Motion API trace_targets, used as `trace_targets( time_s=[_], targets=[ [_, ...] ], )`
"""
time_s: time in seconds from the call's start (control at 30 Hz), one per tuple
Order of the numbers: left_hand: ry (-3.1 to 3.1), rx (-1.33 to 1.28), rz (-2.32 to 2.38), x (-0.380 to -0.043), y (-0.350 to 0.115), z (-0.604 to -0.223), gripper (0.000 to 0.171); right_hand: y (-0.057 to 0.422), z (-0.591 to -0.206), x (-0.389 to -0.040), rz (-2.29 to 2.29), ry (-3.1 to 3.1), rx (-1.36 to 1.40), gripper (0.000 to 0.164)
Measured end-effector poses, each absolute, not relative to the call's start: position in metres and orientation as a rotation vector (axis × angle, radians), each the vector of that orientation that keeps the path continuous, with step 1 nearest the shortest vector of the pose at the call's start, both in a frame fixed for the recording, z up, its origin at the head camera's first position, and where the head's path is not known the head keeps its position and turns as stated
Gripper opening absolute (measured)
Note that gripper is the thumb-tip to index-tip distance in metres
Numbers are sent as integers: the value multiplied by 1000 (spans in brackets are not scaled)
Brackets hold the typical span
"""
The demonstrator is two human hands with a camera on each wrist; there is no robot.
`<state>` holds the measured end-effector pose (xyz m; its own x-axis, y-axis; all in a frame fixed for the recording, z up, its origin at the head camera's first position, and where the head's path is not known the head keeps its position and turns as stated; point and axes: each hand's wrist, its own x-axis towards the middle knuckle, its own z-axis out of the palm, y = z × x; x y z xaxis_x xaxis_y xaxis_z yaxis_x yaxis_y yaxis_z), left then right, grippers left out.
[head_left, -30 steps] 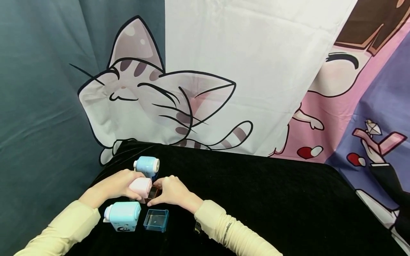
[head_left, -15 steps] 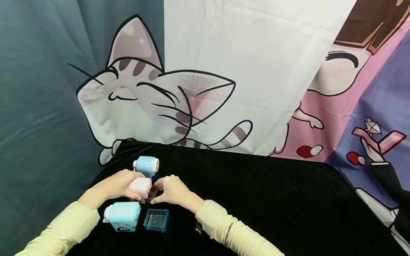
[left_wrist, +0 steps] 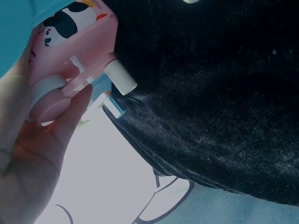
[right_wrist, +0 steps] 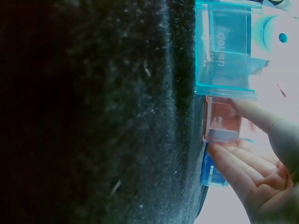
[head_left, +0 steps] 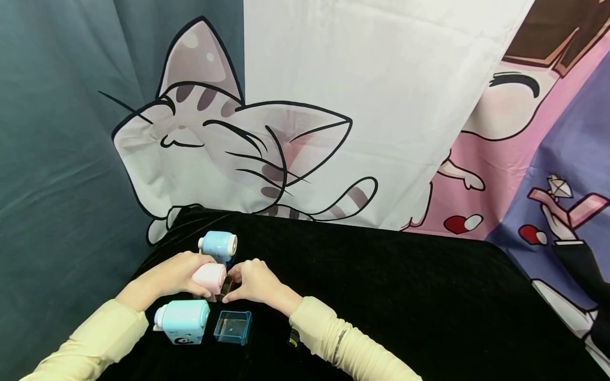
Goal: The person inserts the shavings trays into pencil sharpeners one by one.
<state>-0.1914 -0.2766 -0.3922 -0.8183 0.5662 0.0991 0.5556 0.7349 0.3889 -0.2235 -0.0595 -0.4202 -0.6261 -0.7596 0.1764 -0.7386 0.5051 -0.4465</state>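
My left hand (head_left: 178, 272) grips a pink crank pencil sharpener (head_left: 209, 277) from its crank side. In the left wrist view, the sharpener's body carries a black-and-white cartoon picture, and its crank handle (left_wrist: 120, 77) ends in a pale knob. At the opposite end, my right hand (head_left: 261, 283) pinches the sharpener's see-through reddish shavings drawer (right_wrist: 224, 119) between thumb and fingers. The drawer is at the sharpener's lower front, partly hidden by the right fingers in the head view.
Nearer the person stands a teal sharpener (head_left: 183, 316), with a see-through blue drawer (head_left: 232, 327) lying on the black cloth (head_left: 381, 296) to its right. Behind the pink one is a blue sharpener (head_left: 219, 245). A cartoon cat curtain (head_left: 305, 63) hangs beyond the table.
The right thumb has shifted slightly at the reddish drawer. The left hand and all three sharpeners stay in place; the head view has tilted a little.
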Motion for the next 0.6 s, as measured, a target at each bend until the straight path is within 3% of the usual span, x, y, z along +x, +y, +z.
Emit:
trace_targets(
  time_s=[0.6],
  targets=[
    [2922,960,621,-192,-277,-393,47,-69,-421,-224,-783,2690,-1262,46]
  ],
)
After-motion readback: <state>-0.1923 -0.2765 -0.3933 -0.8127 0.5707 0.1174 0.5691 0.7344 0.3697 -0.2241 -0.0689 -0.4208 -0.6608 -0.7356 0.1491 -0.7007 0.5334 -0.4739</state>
